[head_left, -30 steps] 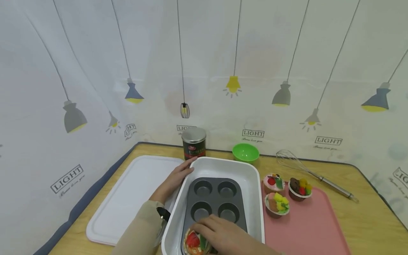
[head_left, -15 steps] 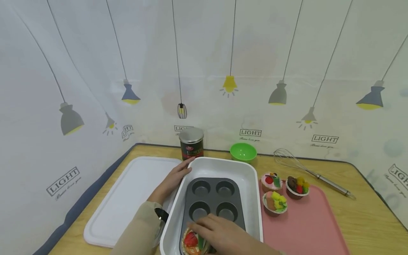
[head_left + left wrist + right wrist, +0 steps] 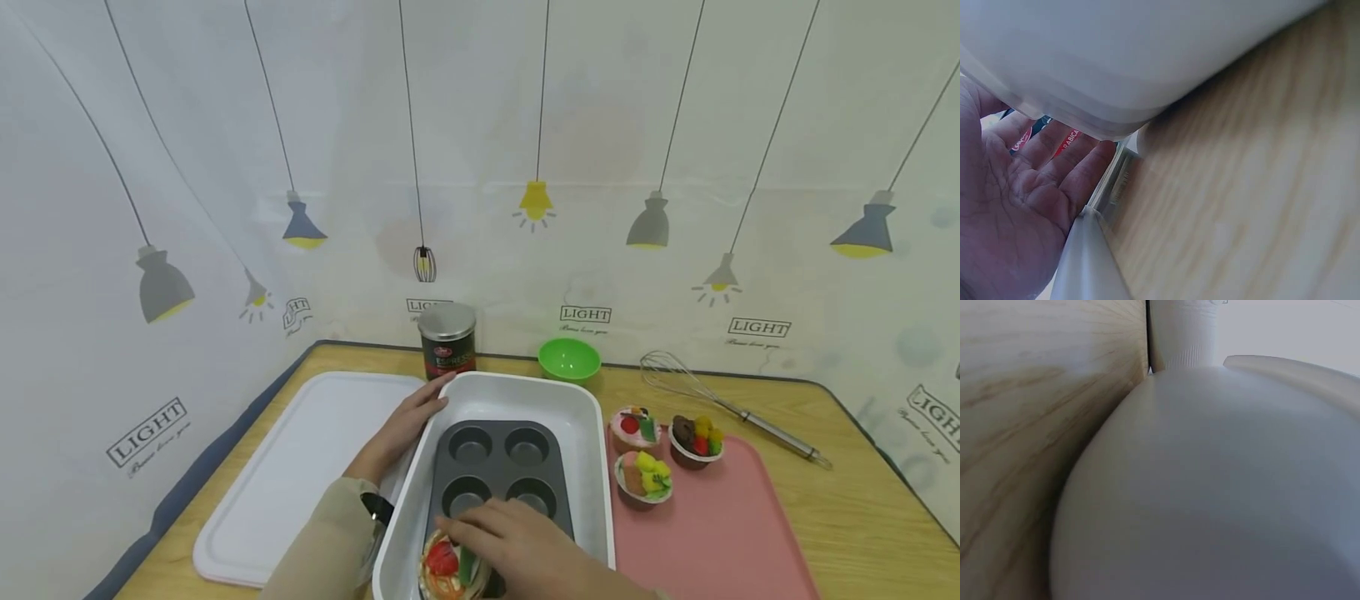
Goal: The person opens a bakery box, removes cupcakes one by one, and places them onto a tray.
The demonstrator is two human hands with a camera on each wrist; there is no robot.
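Wall (image 3: pixel 600 125) printed with lamps hems the wooden counter (image 3: pixel 862 517) at its far edge. On it, a deep white pan (image 3: pixel 521 387) lies between a white board (image 3: pixel 300 483) and a pink tray (image 3: pixel 720 542), just beside both. Inside, a margin separates the pan's right wall from a dark grey tin (image 3: pixel 498 454). The left hand (image 3: pixel 401 429), fingers extended, touches the pan's left edge; the right hand (image 3: pixel 525 546) curls its fingers round a cupcake (image 3: pixel 442 571), red and green on top, at the tin's near left.
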